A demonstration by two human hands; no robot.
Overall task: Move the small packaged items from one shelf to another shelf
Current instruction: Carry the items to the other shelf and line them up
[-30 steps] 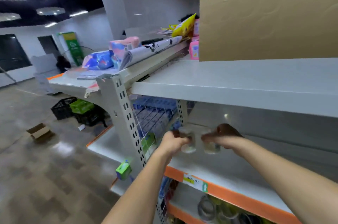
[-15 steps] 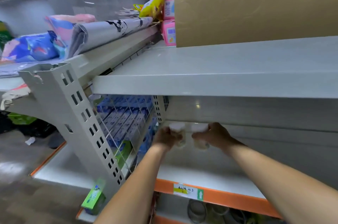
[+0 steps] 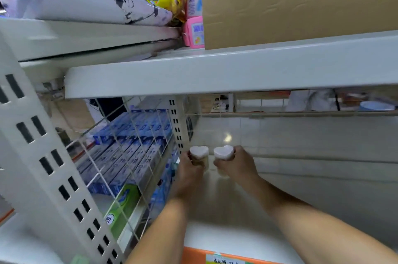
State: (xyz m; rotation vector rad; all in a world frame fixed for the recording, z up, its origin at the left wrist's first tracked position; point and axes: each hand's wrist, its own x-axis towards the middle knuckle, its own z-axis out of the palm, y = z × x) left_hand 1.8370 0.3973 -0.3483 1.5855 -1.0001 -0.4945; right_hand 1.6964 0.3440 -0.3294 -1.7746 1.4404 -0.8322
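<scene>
1. Deep under a grey steel shelf [image 3: 215, 74], at the back of the lower shelf [image 3: 226, 199], a person's two hands each hold a small heart-lidded jar; the left jar [image 3: 199, 155] and right jar [image 3: 224, 153] stand upright, just beside each other and not quite touching.
2. Judged from the task, this looks like setting the pair down or picking it up at the rear wall; which one cannot be told; either way, keeping both jars level and clear of the wire mesh divider [image 3: 133, 156] on the left seems wise.
3. Left hand [image 3: 188, 174]: fingers curled round the jar body below the lid, gripping firmly; right hand [image 3: 234, 166]: likewise wrapped round its jar, with the white lid showing above the knuckles.
4. Beyond the mesh lie blue boxes [image 3: 129, 145] and a green carton [image 3: 122, 205]; a cardboard box [image 3: 297, 0] and pink packets [image 3: 195, 31] sit on the shelf above.
</scene>
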